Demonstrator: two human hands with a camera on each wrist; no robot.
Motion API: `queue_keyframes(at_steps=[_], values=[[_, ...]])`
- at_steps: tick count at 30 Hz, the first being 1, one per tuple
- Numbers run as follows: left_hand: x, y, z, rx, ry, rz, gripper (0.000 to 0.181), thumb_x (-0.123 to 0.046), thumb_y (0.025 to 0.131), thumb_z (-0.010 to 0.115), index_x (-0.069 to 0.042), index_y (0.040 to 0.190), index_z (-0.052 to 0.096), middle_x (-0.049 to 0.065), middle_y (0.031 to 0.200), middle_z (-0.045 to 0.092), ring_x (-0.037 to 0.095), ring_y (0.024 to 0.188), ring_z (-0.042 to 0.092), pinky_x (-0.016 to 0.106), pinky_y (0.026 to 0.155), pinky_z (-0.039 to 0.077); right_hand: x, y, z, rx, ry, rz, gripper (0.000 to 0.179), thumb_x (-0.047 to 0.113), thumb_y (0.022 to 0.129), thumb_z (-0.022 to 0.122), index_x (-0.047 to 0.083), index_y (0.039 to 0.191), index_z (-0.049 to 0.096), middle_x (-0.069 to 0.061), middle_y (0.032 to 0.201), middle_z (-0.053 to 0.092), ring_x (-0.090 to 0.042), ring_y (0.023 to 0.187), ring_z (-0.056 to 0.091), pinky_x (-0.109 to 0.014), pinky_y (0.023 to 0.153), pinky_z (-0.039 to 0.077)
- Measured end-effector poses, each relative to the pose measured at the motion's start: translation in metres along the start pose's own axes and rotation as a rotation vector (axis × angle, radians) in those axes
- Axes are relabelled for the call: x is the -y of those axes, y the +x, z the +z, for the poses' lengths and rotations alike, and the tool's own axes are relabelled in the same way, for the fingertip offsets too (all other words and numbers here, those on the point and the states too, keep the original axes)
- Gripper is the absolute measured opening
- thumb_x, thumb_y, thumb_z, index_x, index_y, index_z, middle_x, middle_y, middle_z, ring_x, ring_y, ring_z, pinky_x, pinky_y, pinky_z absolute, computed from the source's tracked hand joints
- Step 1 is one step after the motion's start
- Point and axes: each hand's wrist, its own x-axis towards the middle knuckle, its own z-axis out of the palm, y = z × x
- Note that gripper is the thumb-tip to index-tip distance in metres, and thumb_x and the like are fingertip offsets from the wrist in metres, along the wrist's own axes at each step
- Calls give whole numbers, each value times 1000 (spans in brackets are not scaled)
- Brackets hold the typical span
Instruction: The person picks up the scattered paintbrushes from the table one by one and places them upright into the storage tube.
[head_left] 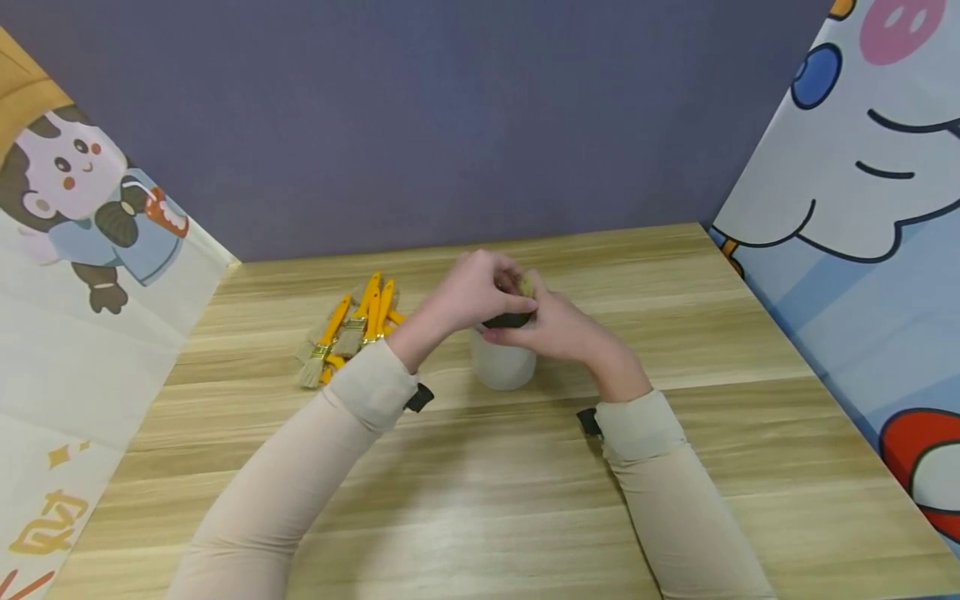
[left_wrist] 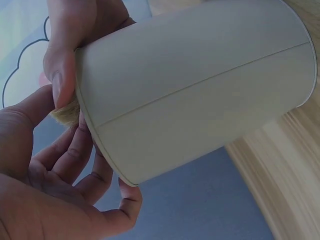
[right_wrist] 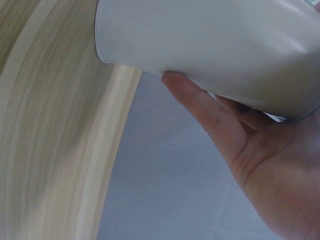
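Note:
A white cylindrical container (head_left: pixel 504 367) stands upright on the wooden table, its dark mouth between both hands. My right hand (head_left: pixel 564 329) holds it near the rim; in the right wrist view one finger lies along the smooth side of the container (right_wrist: pixel 200 45). At the mouth, my left hand (head_left: pixel 468 293) pinches the tan bristles of a paintbrush (left_wrist: pixel 67 115). The rest of that brush is hidden by the container and the fingers. In the left wrist view, the right thumb (left_wrist: pixel 61 87) bends over the rim beside the bristles.
Left of the container lies a pile of several paintbrushes (head_left: pixel 371 312) with yellow-orange handles, some apparently in clear plastic wrap. A grey-blue panel (head_left: pixel 465 125) rises behind the table (head_left: pixel 480 517). Cartoon-printed sheets (head_left: pixel 885 250) flank both sides.

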Motion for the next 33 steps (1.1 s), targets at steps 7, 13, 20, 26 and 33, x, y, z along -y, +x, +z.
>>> queue_keyframes(at_steps=[7,13,20,26,33], values=[[0,-1,-3,-10,-15,-4,38,-30,95,83,-7,124,76,6,107,82,19,96,76,37,88,62,0,-1,-1,-3,-2,2,117,70,86,78,19,168,11,-10,158,50,-26,133,64,-50,111,52],[1,-3,-10,-98,24,-15,24,-34,95,82,-10,101,82,5,95,82,19,82,74,35,83,59,1,-2,-1,-20,-45,27,105,75,85,75,19,158,25,-14,157,48,-29,133,62,-50,107,53],[9,-4,-15,-209,127,-89,30,-40,95,81,-13,83,75,4,78,74,19,62,59,30,60,47,3,-2,-1,-29,-71,51,114,79,83,74,27,166,16,-17,169,37,-35,148,51,-57,115,48],[17,-3,-20,-221,164,-127,42,-52,94,79,-12,108,76,6,100,78,20,83,71,37,74,59,3,-2,-1,-31,-64,65,117,80,82,74,30,168,13,-10,174,31,-35,153,45,-62,118,44],[30,-12,-47,-206,117,-169,60,-61,93,75,-12,127,72,8,117,77,26,104,72,45,91,60,3,-1,0,-48,-87,57,118,78,83,75,24,169,14,-6,177,26,-35,157,40,-61,122,39]])
